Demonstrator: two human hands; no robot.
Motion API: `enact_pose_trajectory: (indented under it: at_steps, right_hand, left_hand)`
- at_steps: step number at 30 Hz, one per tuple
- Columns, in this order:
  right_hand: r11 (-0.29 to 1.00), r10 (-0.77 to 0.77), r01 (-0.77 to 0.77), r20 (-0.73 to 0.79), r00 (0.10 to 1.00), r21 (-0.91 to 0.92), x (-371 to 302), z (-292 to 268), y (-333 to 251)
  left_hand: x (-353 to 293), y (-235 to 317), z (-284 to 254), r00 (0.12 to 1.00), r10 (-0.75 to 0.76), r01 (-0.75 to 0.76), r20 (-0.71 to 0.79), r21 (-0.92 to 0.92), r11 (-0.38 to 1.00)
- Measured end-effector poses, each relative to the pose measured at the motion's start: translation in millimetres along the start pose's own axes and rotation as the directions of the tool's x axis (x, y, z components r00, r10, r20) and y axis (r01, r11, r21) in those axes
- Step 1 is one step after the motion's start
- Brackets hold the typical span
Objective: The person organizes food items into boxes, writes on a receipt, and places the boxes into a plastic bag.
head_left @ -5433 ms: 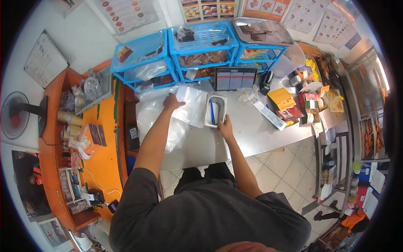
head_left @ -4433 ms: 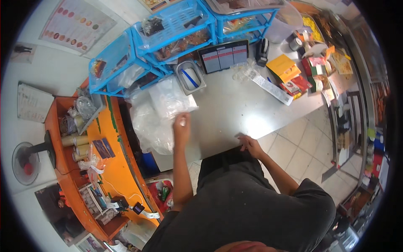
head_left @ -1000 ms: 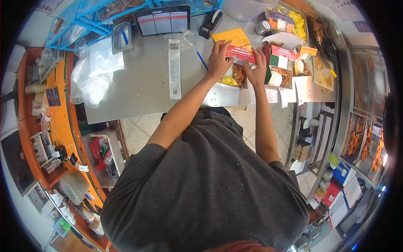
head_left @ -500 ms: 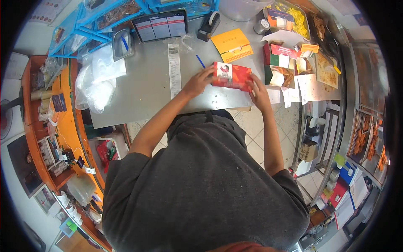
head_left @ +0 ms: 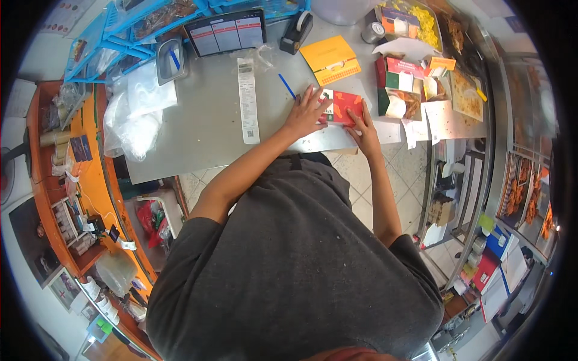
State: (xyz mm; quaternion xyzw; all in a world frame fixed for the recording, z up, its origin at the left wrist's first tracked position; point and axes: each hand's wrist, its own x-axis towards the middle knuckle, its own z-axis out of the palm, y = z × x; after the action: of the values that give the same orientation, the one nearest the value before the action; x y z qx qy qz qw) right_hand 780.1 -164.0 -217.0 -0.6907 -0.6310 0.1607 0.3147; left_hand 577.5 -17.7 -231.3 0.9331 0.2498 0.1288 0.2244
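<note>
A red cardboard food box (head_left: 348,106) with a white panel and orange shapes lies closed near the front edge of the steel table. My left hand (head_left: 306,114) covers its left end, fingers spread over the top and thumb by the near side. Along the right end, my right hand (head_left: 365,133) grips the box, fingers on its side and near edge. Just beyond it lies a yellow printed carton (head_left: 331,60), flat. A blue pen (head_left: 286,86) rests left of the box, and a long paper receipt (head_left: 247,99) lies further left.
Open food boxes (head_left: 402,105) stand to the right, beside a greasy cutting board (head_left: 466,99). At the back are a tablet (head_left: 226,33), a black tape dispenser (head_left: 296,33) and a round tin (head_left: 373,32). Clear plastic bags (head_left: 135,120) lie at the left.
My left hand has slid rightward over the box, covering more of its white panel. My right hand has shifted slightly down along the right end.
</note>
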Motion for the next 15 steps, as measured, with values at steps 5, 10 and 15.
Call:
enact_pose_trajectory:
  at_steps: [5,10,15]
  right_hand:
    - [0.990,0.067,-0.061,0.047,0.997,-0.131,-2,-4,-5]
    - [0.976,-0.041,0.034,-0.026,0.999,-0.216,-4,-14,1]
    - [0.961,-0.058,0.033,-0.084,0.995,-0.275,-36,11,29]
  left_hand:
    - [4,17,1,0.996,-0.045,0.029,0.075,0.207,0.978]
    - [3,11,-4,0.994,-0.039,0.024,0.099,0.150,0.988]
    - [3,14,8,0.996,-0.003,-0.014,0.086,0.191,0.982]
